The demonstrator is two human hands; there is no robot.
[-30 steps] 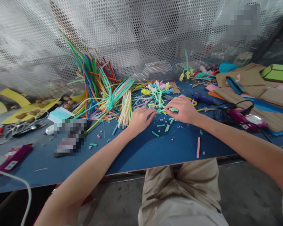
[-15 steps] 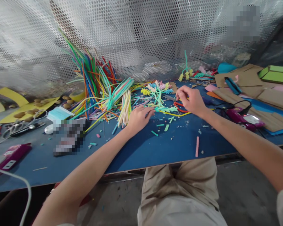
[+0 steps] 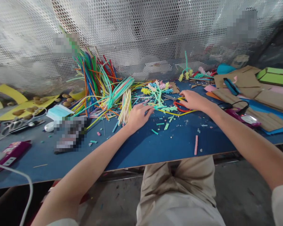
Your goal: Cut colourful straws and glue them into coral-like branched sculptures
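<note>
My left hand (image 3: pixel 139 116) rests palm down on the blue table, fingers loosely bent with a small gap beside the thumb, and nothing visible in it. Beside it lies a bundle of pale pipe cleaners (image 3: pixel 124 108). My right hand (image 3: pixel 193 99) reaches over the red-handled scissors (image 3: pixel 183 110), fingers stretched and apart; whether they touch the handles I cannot tell. Between the hands, toward the mesh, lies a bunch of pipe-cleaner flowers (image 3: pixel 158 90) with mint stems. A mint pipe-cleaner sprig (image 3: pixel 168 109) and a bent yellow pipe cleaner (image 3: pixel 179 115) lie in front of it.
A large heap of coloured pipe cleaners (image 3: pixel 91 75) leans on the perforated metal mesh (image 3: pixel 122 40). Cut bits and a pink strip (image 3: pixel 196 145) lie near the front edge. Cardboard pieces (image 3: pixel 240 77) and a purple device (image 3: pixel 246 118) are at right, a face mask (image 3: pixel 59 112) at left.
My right hand has lowered and its bent fingers have straightened over the scissors. My left hand has barely moved. The view has shifted slightly.
</note>
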